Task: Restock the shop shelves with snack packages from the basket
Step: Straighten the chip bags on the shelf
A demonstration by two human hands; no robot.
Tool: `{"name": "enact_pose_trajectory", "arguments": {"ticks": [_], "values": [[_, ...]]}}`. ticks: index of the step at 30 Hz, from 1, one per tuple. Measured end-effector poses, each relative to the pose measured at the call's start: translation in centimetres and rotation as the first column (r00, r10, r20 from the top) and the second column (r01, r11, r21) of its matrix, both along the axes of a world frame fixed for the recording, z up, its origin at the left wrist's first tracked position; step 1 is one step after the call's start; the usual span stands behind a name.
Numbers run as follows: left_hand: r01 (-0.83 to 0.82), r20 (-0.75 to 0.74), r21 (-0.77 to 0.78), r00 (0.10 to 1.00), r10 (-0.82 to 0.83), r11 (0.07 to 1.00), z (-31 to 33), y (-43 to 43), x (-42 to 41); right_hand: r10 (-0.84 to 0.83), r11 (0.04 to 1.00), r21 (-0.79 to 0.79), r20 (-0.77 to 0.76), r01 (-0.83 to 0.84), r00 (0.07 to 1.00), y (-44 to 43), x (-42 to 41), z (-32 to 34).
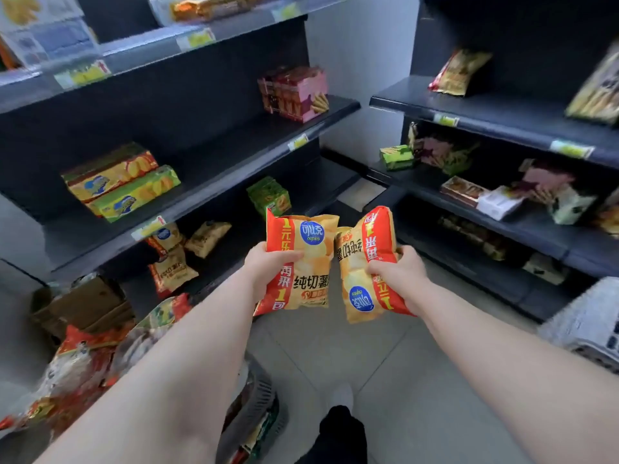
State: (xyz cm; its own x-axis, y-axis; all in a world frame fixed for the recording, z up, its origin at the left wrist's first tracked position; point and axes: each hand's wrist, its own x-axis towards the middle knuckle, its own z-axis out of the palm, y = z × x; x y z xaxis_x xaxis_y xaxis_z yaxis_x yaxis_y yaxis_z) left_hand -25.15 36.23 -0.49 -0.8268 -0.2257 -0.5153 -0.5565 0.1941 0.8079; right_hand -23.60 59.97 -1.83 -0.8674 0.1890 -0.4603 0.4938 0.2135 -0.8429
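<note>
The left hand (268, 266) is covering the middle of the red band on the left chip bag (310, 242), and the right hand (398, 272) is hiding part of the print on the upside-down right chip bag (360, 293). The left forearm (160, 380) is blocking most of the basket (258, 406) at lower centre, which the bottom edge is also cutting off. At upper left the price tags (196, 38) are blurring past reading, while the right edge is slicing through a yellow package (599, 92) and a grey crate (589, 323).
</note>
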Motion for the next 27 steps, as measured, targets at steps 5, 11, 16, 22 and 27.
{"name": "enact_pose_trajectory", "arguments": {"ticks": [5, 11, 16, 22, 27], "values": [[0.142, -0.022, 0.061, 0.99, -0.141, 0.988, -0.8, 6.6, -6.8, -0.134, 0.986, 0.093, -0.025, 0.136, 0.991, 5.1, -3.8, 0.1], [0.223, -0.078, 0.066, 0.973, -0.218, 0.973, -1.4, 11.8, -17.6, -0.261, 0.952, 0.153, -0.054, 0.266, 0.964, 9.0, -12.4, 0.6], [0.281, -0.107, 0.049, 0.956, -0.274, 0.959, -0.7, 14.5, -27.6, -0.336, 0.911, 0.224, -0.084, 0.347, 0.938, 11.2, -20.3, 1.7], [0.302, -0.201, 0.053, 0.937, -0.287, 0.952, 0.6, 18.0, -38.6, -0.339, 0.815, 0.455, -0.126, 0.358, 0.932, 14.5, -28.5, 3.1], [0.285, -0.225, 0.051, 0.937, -0.267, 0.957, 1.1, 21.6, -46.3, -0.277, 0.687, 0.682, -0.072, 0.25, 0.958, 18.3, -33.9, 3.8]]}}
